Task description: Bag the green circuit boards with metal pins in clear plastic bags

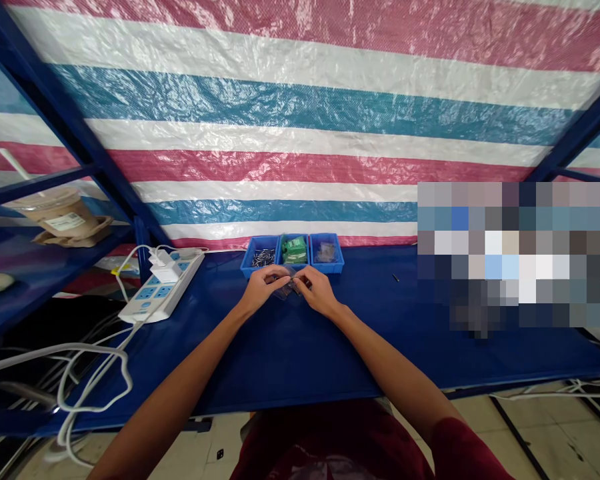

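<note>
Head view: the left hand [263, 291] and right hand [320, 292] both grip a small clear bag [283, 292] between them, over the blue table [290, 363]; what it holds is too small to tell. From the bag, three blue bins [327, 268] stand near twelve o'clock, a white power strip [166, 299] at nine, a thin dark piece [395, 277] at three.

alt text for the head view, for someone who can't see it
A person's left hand and right hand pinch a small clear plastic bag over a dark blue tabletop. Beyond the hands, three blue plastic bins in a row hold small dark metallic pieces, green packets and translucent packets; a white rectangular power strip lies to the left.
</note>
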A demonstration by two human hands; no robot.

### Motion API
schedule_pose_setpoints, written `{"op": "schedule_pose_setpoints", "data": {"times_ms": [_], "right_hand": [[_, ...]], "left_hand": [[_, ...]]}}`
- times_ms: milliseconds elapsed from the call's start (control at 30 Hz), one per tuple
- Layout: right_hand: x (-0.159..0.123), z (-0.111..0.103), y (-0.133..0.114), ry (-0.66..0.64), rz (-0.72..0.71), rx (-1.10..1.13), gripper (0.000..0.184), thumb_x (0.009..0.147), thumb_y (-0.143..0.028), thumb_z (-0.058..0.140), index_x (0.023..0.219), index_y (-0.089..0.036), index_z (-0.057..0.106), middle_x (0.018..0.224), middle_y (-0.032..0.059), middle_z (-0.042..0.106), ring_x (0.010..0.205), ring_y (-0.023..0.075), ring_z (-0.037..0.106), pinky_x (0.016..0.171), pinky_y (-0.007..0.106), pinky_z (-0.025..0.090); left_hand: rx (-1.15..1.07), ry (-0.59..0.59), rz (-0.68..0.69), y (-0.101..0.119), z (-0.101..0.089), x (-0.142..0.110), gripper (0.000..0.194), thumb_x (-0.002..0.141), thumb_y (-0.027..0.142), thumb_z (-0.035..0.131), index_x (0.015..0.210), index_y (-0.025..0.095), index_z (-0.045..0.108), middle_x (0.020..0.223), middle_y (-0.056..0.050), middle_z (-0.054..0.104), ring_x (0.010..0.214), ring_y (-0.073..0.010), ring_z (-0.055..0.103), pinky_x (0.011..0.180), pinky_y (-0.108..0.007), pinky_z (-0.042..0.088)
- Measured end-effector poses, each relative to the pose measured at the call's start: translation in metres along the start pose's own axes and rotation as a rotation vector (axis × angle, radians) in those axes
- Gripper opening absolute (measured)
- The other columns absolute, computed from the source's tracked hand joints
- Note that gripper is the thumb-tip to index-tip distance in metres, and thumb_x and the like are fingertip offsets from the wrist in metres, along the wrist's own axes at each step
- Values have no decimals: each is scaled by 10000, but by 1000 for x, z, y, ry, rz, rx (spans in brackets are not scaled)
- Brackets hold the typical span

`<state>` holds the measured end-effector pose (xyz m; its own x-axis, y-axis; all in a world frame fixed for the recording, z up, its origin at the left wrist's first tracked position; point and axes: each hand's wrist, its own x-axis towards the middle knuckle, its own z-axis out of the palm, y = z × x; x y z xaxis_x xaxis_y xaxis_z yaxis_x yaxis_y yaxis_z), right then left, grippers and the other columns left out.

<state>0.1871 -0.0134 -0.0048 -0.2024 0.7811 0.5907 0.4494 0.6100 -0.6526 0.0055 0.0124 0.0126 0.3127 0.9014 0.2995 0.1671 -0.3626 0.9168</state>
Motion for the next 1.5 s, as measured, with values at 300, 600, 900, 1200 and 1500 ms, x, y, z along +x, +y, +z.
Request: {"op": "schedule_pose_setpoints", "data": {"times_ms": [300, 600, 900, 1200, 1500], "right_hand": [[-1, -1, -2, 23, -49, -6, 242, 939, -335, 448, 875, -191, 632, 772, 34, 582, 687, 142, 549, 635, 246, 444], [-1, -1, -2, 54, -42, -22, 263, 942, -378, 450, 921, -199, 641, 782, 45, 600, 681, 146, 557, 640, 253, 462], [-1, -1, 1, 67, -26, -36, 264, 938, -331, 437, 849, -182, 636, 762, 46, 610, 676, 145, 562, 641, 252, 456], [-1, -3, -1, 100, -68, -31, 320, 920, -241, 438, 1207, -233, 578, 1134, 104, 551, 726, 138, 582, 638, 271, 517], [0, -2, 0, 165, -41, -54, 242, 940, -343, 464, 904, -201, 656, 970, 87, 571, 713, 137, 566, 637, 252, 498]], "left_hand": [[69, -38, 1, 5, 2, -2, 304, 718, 438, 705, 792, 146, 665, 822, -60, 667, 797, -199, 629, 728, -296, 514], [95, -3, 21, 3, 0, 0, 245, 730, 384, 678, 784, 145, 682, 798, -62, 679, 776, -197, 629, 750, -304, 507], [-53, 75, -63, 3, 1, 2, 310, 661, 421, 754, 771, 140, 682, 827, -65, 685, 748, -191, 623, 684, -297, 521], [-235, 37, -156, 12, 2, 0, 561, 651, 398, 771, 1123, 165, 576, 645, 21, 616, 529, -112, 549, 571, -257, 486], [24, 38, 26, 10, 1, 1, 369, 747, 510, 661, 818, 151, 701, 893, -80, 632, 797, -192, 601, 634, -270, 497]]}}
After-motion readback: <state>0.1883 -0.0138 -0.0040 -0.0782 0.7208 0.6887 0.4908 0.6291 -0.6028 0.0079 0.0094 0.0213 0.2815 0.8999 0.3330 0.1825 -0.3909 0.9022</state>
